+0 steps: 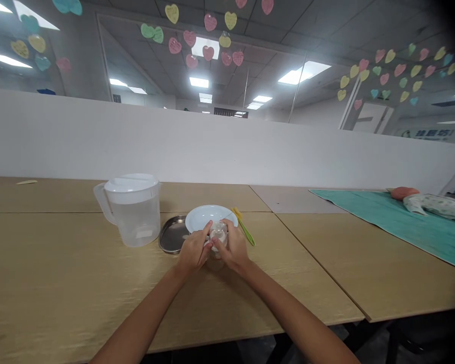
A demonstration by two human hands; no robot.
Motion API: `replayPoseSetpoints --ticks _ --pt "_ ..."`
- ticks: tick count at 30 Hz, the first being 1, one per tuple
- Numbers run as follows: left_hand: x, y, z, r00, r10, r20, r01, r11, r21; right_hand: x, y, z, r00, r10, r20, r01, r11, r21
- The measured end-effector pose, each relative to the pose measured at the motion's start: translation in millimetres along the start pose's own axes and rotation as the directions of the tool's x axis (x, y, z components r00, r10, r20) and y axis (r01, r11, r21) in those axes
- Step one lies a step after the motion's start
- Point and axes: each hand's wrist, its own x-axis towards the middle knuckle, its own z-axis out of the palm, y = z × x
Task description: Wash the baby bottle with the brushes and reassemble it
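Nearest us, our two hands, the left hand [194, 250] and the right hand [235, 246], hold one clear bottle [219, 231], their fingers wrapped round its upper part and pinching it from both sides. We have the bottle over the surface [136, 293], in front of one white bowl [199, 215]; we cannot tell whether its base touches down. Left of the bowl we see one metal tray [169, 237], then one lidded jug [138, 217]; to its right, one green-handled brush [247, 232]. Well apart on the right lies one green cloth [394, 222].
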Motion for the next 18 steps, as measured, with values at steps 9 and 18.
replayPoseSetpoints --ticks 9,18 --pt "-0.6 -0.7 -1.6 0.998 -0.024 0.051 0.024 1.0 -0.002 1.3 0.0 -1.4 1.0 -0.004 -0.014 0.005 0.996 0.089" --pt "3.8 9.7 1.5 0.988 -0.146 0.044 0.144 0.989 0.04 0.5 -4.8 3.0 0.997 0.061 -0.047 -0.058 0.996 0.066"
